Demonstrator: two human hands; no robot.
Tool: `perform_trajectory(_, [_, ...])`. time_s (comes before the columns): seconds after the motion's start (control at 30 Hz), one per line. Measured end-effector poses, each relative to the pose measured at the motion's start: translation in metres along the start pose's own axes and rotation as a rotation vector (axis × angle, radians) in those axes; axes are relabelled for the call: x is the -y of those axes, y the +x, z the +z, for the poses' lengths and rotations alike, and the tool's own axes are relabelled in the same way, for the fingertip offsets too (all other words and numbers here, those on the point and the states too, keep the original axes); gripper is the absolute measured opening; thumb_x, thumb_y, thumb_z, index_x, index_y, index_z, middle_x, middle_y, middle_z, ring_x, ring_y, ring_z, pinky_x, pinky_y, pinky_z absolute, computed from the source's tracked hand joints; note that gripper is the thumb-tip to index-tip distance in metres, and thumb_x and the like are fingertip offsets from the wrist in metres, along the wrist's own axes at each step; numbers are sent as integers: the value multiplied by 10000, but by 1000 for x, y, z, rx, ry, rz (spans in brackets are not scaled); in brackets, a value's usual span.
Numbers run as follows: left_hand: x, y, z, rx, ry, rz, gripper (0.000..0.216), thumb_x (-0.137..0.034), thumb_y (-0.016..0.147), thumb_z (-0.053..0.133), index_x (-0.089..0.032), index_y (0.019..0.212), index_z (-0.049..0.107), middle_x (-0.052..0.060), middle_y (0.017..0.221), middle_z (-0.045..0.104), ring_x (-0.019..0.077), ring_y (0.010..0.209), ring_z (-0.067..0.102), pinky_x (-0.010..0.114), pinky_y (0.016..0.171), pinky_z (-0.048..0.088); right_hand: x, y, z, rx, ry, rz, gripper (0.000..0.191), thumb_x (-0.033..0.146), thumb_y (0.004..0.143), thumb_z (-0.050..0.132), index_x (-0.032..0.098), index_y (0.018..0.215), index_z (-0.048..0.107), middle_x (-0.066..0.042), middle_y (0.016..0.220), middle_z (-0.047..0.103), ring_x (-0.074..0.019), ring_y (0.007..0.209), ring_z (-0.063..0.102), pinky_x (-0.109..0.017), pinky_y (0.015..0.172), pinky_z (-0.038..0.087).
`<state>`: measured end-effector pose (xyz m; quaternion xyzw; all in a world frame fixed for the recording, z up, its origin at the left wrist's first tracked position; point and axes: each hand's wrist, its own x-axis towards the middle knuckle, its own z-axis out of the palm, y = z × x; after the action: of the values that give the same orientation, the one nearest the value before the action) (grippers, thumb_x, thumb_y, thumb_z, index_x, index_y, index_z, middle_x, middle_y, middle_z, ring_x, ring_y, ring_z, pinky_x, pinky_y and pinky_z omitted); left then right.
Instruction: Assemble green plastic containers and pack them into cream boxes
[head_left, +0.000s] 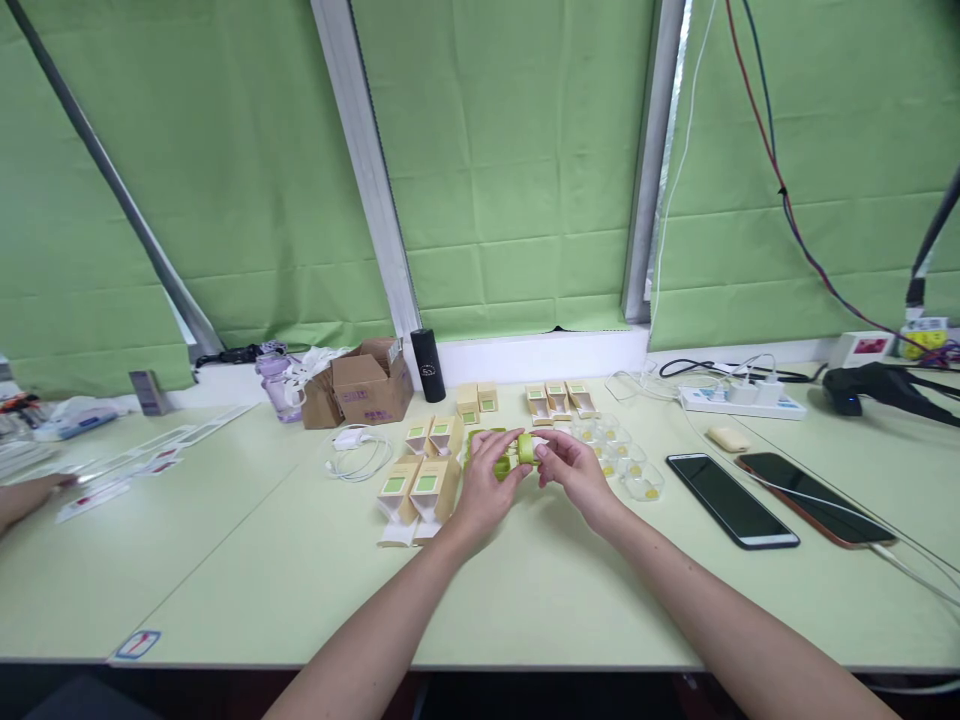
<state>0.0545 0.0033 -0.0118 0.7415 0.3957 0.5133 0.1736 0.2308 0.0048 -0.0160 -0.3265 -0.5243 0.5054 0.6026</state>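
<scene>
A small yellow-green rounded piece (526, 449) is held just above the table between my two hands. The fingers and thumb of my left hand (487, 482) close on its left side. My right hand (576, 472) pinches at its right end, where a whitish part shows between the fingertips. More yellow-green pieces lie behind and under my left hand, partly hidden. Left of that hand stand open cream cardboard boxes (426, 485) with green labels, their flaps hanging toward me. Clear plastic cups (643, 482) with yellow bits inside are grouped beyond my right hand.
More cream boxes (559, 402) stand farther back. Beside a brown carton (371, 382) are a black cylinder (427, 366) and a purple bottle (279, 386). Two phones, one a dark phone (731, 500), and a power strip (739, 401) lie at right. Another person's hand (37, 497) rests at far left.
</scene>
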Motion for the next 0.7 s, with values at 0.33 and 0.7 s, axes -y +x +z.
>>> perform_trajectory(0.33, [-6, -7, 3, -121, 238, 186, 448, -318, 982, 694, -289, 1422, 617, 125, 1371, 574, 308, 1319, 551, 491, 1108, 501, -1, 1, 5, -30, 67, 2, 602, 652, 718, 882, 209, 1063, 665, -19, 831, 719, -186, 697, 707, -318, 580, 623])
perform_trajectory(0.7, [-4, -9, 5, -40, 131, 94, 427, -291, 1040, 570, -255, 1466, 584, 140, 1407, 605, 279, 1186, 669, 425, 1014, 561, -4, -4, 8, 42, 39, -5, 579, 674, 755, 844, 228, 1030, 598, -18, 792, 714, -205, 717, 706, -356, 623, 631])
